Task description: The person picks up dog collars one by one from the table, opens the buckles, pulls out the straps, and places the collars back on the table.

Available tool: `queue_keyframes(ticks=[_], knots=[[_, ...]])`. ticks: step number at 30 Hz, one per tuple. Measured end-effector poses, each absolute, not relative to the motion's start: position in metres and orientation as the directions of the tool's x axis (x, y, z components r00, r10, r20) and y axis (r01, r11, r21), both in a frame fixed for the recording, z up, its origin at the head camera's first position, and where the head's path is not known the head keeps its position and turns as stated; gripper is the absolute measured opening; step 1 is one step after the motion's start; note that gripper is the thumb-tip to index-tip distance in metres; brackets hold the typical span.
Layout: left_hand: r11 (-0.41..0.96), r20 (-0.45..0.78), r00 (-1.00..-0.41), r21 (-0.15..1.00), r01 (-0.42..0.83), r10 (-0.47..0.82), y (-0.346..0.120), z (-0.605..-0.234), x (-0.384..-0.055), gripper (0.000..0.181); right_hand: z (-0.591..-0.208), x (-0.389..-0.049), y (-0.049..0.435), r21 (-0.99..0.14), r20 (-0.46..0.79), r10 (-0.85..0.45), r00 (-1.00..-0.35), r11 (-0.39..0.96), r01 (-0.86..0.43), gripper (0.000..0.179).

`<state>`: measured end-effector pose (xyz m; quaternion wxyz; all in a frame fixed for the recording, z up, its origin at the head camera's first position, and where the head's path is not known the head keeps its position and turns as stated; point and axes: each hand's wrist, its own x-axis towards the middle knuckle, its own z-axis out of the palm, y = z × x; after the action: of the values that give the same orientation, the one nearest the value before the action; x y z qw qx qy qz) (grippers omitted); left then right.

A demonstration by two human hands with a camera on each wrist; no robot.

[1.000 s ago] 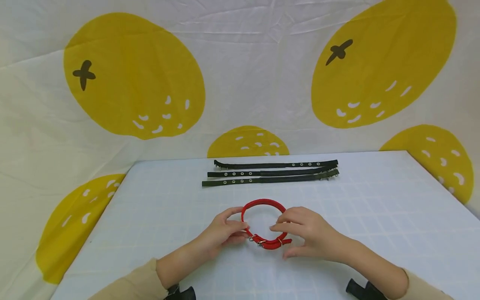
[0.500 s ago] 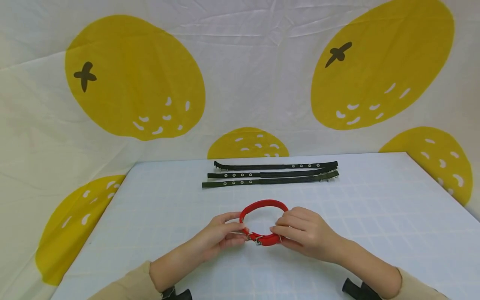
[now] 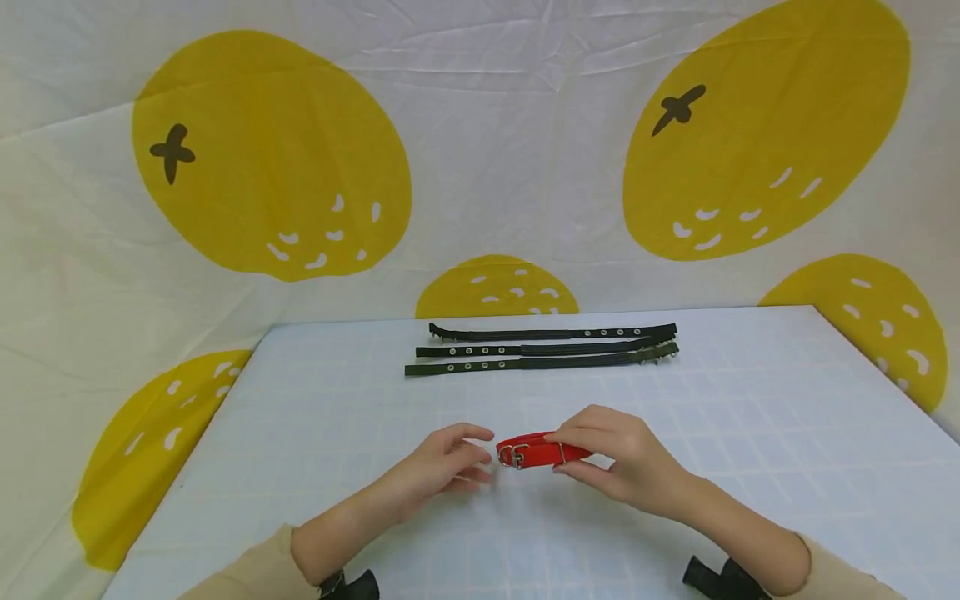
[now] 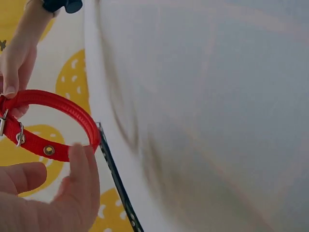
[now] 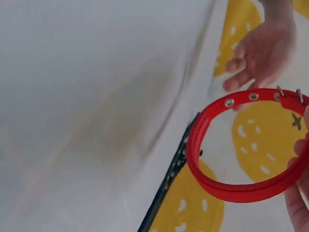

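Observation:
A red buckled collar (image 3: 536,454), closed into a ring, is held up near the middle of the table. My right hand (image 3: 626,454) pinches its right side between thumb and fingers. The metal buckle (image 3: 516,456) faces the left in the head view. My left hand (image 3: 442,467) is off the collar, with fingers spread loosely just to its left. In the right wrist view, metal eyelets (image 5: 229,103) line the collar's strap, and the left palm (image 5: 270,50) shows beyond it, holding nothing.
Three dark collars lie stretched out side by side at the back of the table (image 3: 315,400): a back one (image 3: 525,335), a middle one (image 3: 573,345) and a front greenish one (image 3: 577,361). Behind hangs a white cloth (image 3: 510,167) with yellow fruit prints.
The left hand has let go of the collar and drawn slightly left. The right hand has tipped the ring so its edge and buckle face the head camera.

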<state>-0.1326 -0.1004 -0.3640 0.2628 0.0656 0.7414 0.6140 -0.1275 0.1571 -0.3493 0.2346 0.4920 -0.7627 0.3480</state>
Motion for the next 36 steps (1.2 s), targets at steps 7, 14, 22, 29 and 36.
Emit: queue_keyframes(ticks=[7,14,22,29,36], knots=[[0.469,0.348,-0.827,0.696,0.543,0.442,-0.096,-0.358,-0.127,0.029,-0.344,-0.123,0.154,-0.443,0.630,-0.531,-0.567,0.355,-0.823,0.030],[0.400,0.626,-0.539,0.364,0.841,0.563,-0.081,-0.348,-0.123,0.036,-0.341,-0.120,0.148,-0.515,0.583,-0.511,-0.631,0.368,-0.774,0.029],[0.416,0.613,-0.514,0.311,0.855,0.600,-0.074,-0.348,-0.119,0.030,-0.340,-0.117,0.143,-0.437,0.632,-0.521,-0.574,0.372,-0.819,0.027],[0.384,0.624,-0.494,0.315,0.868,0.606,-0.072,-0.349,-0.118,0.025,-0.340,-0.111,0.142,-0.308,0.673,-0.512,-0.534,0.462,-0.832,0.028],[0.380,0.627,-0.476,0.292,0.878,0.616,-0.072,-0.347,-0.117,0.027,-0.336,-0.109,0.139,-0.221,0.716,-0.512,-0.474,0.479,-0.850,0.032]])
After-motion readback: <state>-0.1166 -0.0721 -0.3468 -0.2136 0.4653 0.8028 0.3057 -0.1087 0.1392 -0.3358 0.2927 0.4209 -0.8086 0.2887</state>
